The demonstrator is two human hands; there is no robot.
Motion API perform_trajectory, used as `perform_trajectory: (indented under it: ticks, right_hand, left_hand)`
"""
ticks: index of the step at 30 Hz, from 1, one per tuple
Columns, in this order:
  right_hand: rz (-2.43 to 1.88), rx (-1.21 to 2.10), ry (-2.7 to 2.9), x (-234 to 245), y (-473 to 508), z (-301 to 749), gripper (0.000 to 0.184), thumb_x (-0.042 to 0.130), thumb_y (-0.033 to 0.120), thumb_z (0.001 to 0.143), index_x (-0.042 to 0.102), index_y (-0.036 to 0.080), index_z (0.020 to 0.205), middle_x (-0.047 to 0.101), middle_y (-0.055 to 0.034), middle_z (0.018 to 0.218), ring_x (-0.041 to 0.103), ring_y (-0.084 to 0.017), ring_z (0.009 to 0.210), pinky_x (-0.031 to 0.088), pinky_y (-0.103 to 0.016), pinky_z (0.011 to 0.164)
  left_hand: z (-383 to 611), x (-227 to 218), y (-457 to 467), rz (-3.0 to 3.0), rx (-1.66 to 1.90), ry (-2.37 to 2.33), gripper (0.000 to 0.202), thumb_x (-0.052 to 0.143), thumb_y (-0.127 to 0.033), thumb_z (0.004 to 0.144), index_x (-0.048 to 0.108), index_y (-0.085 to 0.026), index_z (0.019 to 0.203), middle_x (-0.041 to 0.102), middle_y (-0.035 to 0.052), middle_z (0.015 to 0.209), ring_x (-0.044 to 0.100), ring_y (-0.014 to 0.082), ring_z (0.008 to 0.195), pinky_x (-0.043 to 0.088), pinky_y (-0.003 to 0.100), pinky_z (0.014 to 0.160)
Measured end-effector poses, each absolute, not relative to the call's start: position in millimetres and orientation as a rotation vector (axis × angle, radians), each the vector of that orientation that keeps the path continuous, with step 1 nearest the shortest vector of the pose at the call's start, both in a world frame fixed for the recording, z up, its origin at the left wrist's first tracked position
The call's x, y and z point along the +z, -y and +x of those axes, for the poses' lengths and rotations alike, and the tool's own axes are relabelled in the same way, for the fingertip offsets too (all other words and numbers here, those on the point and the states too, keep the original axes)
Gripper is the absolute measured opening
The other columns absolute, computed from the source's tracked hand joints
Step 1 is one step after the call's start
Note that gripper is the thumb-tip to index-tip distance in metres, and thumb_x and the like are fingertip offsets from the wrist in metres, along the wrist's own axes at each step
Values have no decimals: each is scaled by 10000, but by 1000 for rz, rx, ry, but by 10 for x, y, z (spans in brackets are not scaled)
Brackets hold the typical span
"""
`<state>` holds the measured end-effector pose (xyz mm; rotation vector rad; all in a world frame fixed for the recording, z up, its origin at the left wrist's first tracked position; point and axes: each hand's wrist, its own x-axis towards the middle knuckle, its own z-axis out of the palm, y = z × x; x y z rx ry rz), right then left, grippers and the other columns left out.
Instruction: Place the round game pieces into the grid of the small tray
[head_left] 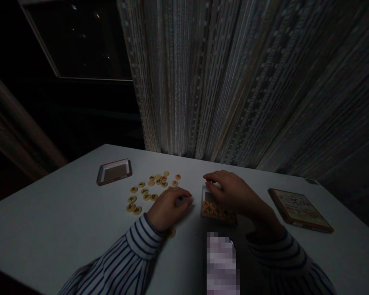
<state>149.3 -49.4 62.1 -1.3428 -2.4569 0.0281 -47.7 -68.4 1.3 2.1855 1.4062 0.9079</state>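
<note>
Several round pale game discs with dark marks lie scattered on the white table. My left hand rests at the right edge of that scatter, fingers curled and pressed together over something I cannot make out. My right hand lies over a small open box that has discs packed in rows inside; its fingers bend down onto the box's far edge. Both arms wear striped sleeves.
An empty shallow box half with a dark rim sits at the back left of the table. A flat printed lid or board lies at the right. A bead curtain hangs right behind the table; a dark window is at upper left.
</note>
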Motion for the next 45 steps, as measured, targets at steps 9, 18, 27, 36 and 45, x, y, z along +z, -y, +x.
perform_trajectory:
  ticks: [9, 18, 27, 36, 45]
  right_hand:
    - [-1368, 24, 2512, 588, 484, 1447, 321, 427, 236, 851, 626, 162, 1091, 662, -97, 1074, 587, -233, 984, 434, -380, 847]
    - [-1372, 1, 2555, 461, 430, 1359, 328, 424, 196, 836, 626, 153, 1091, 672, -103, 1040, 599, -238, 961, 449, -386, 823]
    - [-1313, -41, 2603, 327, 246, 1127, 336, 415, 184, 828, 619, 160, 1094, 669, -103, 1047, 594, -235, 966, 453, -393, 819]
    - [-1269, -9, 2770, 427, 91, 642, 336, 407, 210, 847, 605, 144, 1111, 644, -118, 1093, 568, -239, 1008, 405, -381, 868]
    - [-1233, 4, 2787, 402, 24, 560, 343, 397, 217, 857, 599, 140, 1123, 646, -107, 1085, 564, -225, 1009, 394, -352, 871]
  left_hand:
    - [-1018, 117, 402, 2155, 831, -1638, 263, 518, -358, 769, 678, -187, 889, 693, 52, 874, 624, 189, 781, 473, 283, 695]
    - [-1404, 67, 223, 2040, 906, -1829, 334, 498, -432, 765, 672, -169, 876, 696, 61, 811, 622, 192, 732, 463, 277, 648]
    - [-1552, -109, 171, 2101, 780, -2017, 291, 477, -356, 790, 676, -180, 909, 704, 86, 860, 637, 222, 767, 451, 298, 662]
    - [-1507, -233, 124, 2262, 462, -2184, 295, 479, -334, 785, 680, -162, 913, 696, 114, 887, 592, 279, 882, 415, 376, 751]
    - [-1458, -315, 68, 2326, 533, -2179, 256, 458, -321, 785, 664, -171, 801, 686, 120, 837, 576, 297, 874, 362, 419, 758]
